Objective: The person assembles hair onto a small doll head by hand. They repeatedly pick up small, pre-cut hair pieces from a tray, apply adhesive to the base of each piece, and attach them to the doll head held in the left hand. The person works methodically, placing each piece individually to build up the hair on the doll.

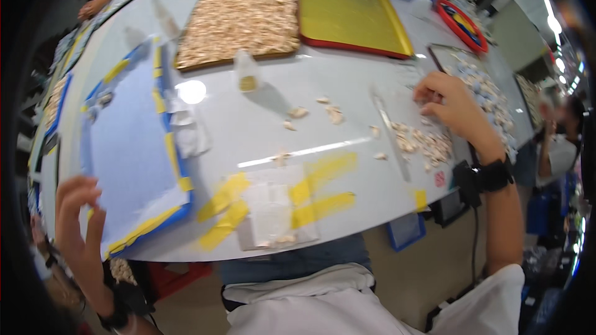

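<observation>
My left hand [81, 220] is raised by the near left corner of a tray lined with pale blue cloth [133, 149], its fingers apart and nothing visible in them. Over the table's right side, my right hand [450, 102] has its fingers curled together; whatever is between them is hidden. Just below it lies a loose pile of small pale shell-like pieces [425, 142]. A thin clear strip [390, 130] lies left of that pile. A few similar pieces [334, 113] are scattered mid-table. In front of me, a white pad [267, 205] is fixed with yellow tape [323, 209].
A tray full of tan pieces [239, 22] and a gold tray [351, 15] stand at the back. A squeeze bottle [246, 71] stands before them. Crumpled white tissue [188, 127] lies beside the blue-lined tray. A tray of bluish-white pieces [484, 87] and a red round container [460, 23] are at right.
</observation>
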